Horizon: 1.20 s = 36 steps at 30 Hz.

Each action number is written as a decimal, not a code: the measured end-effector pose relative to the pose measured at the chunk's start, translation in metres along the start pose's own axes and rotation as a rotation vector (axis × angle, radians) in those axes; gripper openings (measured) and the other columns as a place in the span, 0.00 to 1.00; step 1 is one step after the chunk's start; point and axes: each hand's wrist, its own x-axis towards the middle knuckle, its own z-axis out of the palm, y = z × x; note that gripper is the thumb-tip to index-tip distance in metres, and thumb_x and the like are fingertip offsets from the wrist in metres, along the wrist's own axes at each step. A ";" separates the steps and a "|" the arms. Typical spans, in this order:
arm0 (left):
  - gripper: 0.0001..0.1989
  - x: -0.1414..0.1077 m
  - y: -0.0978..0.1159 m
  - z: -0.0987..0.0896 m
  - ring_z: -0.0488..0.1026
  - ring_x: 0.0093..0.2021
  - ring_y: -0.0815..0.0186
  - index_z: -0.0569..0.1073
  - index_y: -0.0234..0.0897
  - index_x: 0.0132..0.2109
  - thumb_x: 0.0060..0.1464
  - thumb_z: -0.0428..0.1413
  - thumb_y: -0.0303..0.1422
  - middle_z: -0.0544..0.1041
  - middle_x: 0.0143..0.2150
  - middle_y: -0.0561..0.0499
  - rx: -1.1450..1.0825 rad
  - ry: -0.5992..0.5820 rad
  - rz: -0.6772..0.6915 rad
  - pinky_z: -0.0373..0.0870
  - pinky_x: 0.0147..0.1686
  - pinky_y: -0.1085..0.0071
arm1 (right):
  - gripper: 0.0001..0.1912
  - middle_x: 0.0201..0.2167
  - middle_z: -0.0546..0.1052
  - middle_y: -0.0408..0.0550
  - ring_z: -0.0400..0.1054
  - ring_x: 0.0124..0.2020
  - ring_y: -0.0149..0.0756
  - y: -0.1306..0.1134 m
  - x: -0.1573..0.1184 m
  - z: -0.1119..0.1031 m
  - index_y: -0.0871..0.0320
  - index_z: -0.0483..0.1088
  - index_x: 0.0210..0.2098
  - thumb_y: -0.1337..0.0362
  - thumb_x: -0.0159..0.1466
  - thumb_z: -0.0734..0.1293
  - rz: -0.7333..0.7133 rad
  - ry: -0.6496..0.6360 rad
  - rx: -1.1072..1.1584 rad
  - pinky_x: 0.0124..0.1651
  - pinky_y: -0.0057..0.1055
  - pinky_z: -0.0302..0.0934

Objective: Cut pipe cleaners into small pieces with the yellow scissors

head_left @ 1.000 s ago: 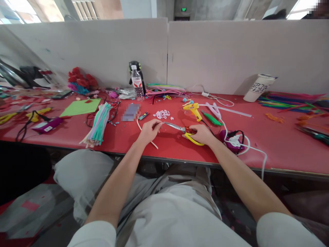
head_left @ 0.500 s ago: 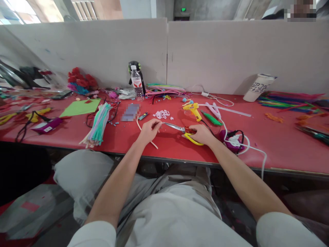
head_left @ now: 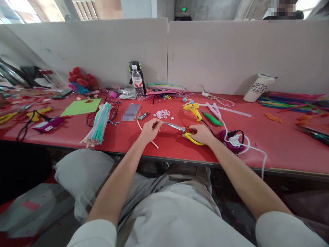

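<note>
Moved leftward: background person (head_left: 282, 11). Gripping scissors (head_left: 177, 127) in right hand (head_left: 202, 134), pinching with left hand (head_left: 150, 130), contents unclear; could nip too-near fingertips (head_left: 158, 122).

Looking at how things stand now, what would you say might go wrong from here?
The scissors in the right hand point at the left hand, tips close to its fingertips, so a slip might nick them.
A forward nudge could scatter the loose pink pieces.
The white cord hangs over the table's front edge, so it might get snagged.
</note>
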 end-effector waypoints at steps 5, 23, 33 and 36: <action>0.13 0.001 -0.002 -0.001 0.73 0.27 0.69 0.71 0.36 0.37 0.62 0.51 0.41 0.75 0.30 0.51 -0.027 -0.004 -0.015 0.69 0.32 0.72 | 0.24 0.19 0.67 0.41 0.56 0.23 0.29 -0.002 -0.001 -0.003 0.56 0.63 0.22 0.41 0.55 0.68 -0.007 -0.007 0.028 0.27 0.30 0.45; 0.14 0.000 -0.002 0.000 0.73 0.27 0.69 0.72 0.36 0.37 0.62 0.51 0.42 0.76 0.30 0.51 -0.012 0.003 -0.019 0.69 0.32 0.71 | 0.26 0.19 0.65 0.40 0.54 0.22 0.29 0.000 0.002 0.002 0.56 0.61 0.21 0.39 0.55 0.67 0.017 -0.002 0.000 0.27 0.30 0.44; 0.14 0.001 -0.002 -0.001 0.72 0.27 0.69 0.73 0.36 0.40 0.62 0.51 0.42 0.76 0.31 0.50 -0.024 0.010 -0.015 0.70 0.32 0.71 | 0.26 0.18 0.64 0.40 0.53 0.21 0.28 -0.004 -0.002 -0.002 0.56 0.61 0.21 0.39 0.54 0.67 0.024 0.030 0.053 0.26 0.30 0.43; 0.14 0.001 -0.003 -0.001 0.72 0.27 0.69 0.73 0.35 0.39 0.62 0.52 0.42 0.76 0.31 0.50 -0.028 0.017 -0.007 0.70 0.32 0.71 | 0.26 0.18 0.63 0.40 0.54 0.22 0.28 -0.004 -0.002 -0.002 0.56 0.60 0.21 0.40 0.54 0.68 0.018 0.012 0.056 0.26 0.29 0.44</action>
